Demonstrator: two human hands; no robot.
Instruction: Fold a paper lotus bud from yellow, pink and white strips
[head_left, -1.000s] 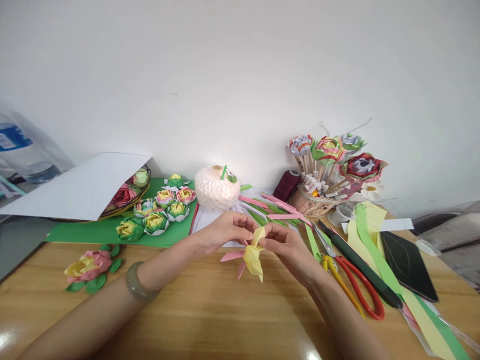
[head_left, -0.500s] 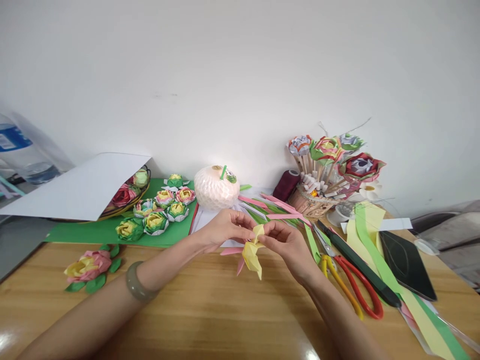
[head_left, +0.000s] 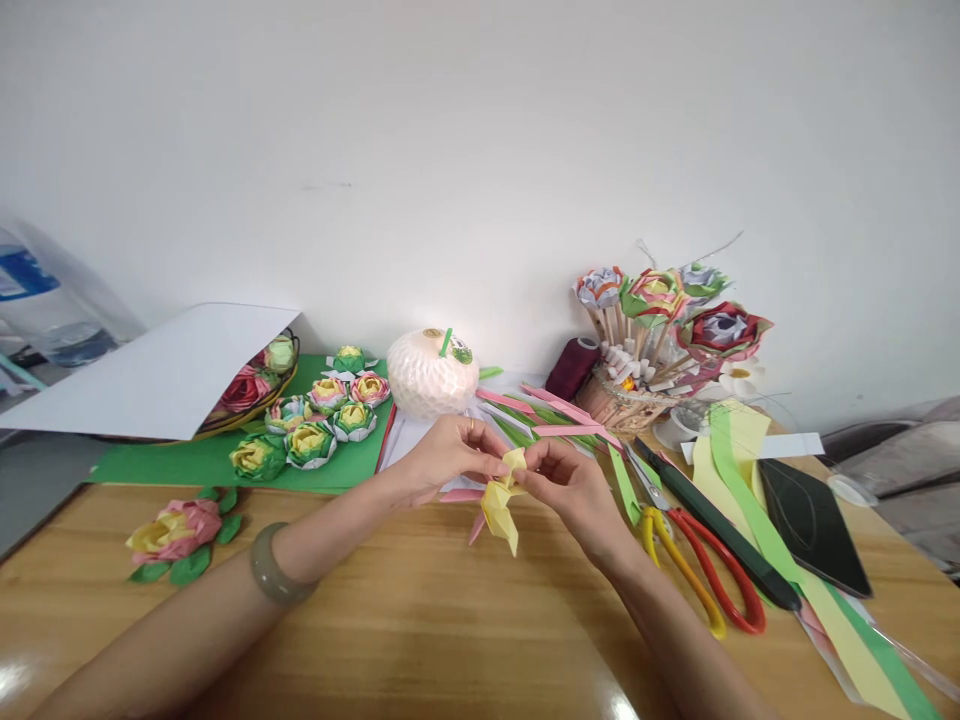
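Between my two hands hangs a folded yellow paper piece [head_left: 499,512], held above the wooden table [head_left: 420,620]. My left hand [head_left: 457,455] is closed on its upper left side, thumb and fingers pinched together. From the right, my right hand [head_left: 566,487] pinches the same piece near its top. Pink and green folded paper strips [head_left: 574,430] lie just behind the hands, and pink paper ends show beside the yellow piece.
Scissors [head_left: 739,575] with red and yellow handles and a dark long tool [head_left: 720,530] lie at the right. A basket of paper flowers [head_left: 622,400], a maroon thread spool [head_left: 573,368] and a white round ornament [head_left: 431,375] stand behind. Paper flowers [head_left: 311,443] sit on green paper at the left.
Both hands and the yellow paper piece have shifted very slightly left and up in the view. The grip of both hands looks the same.
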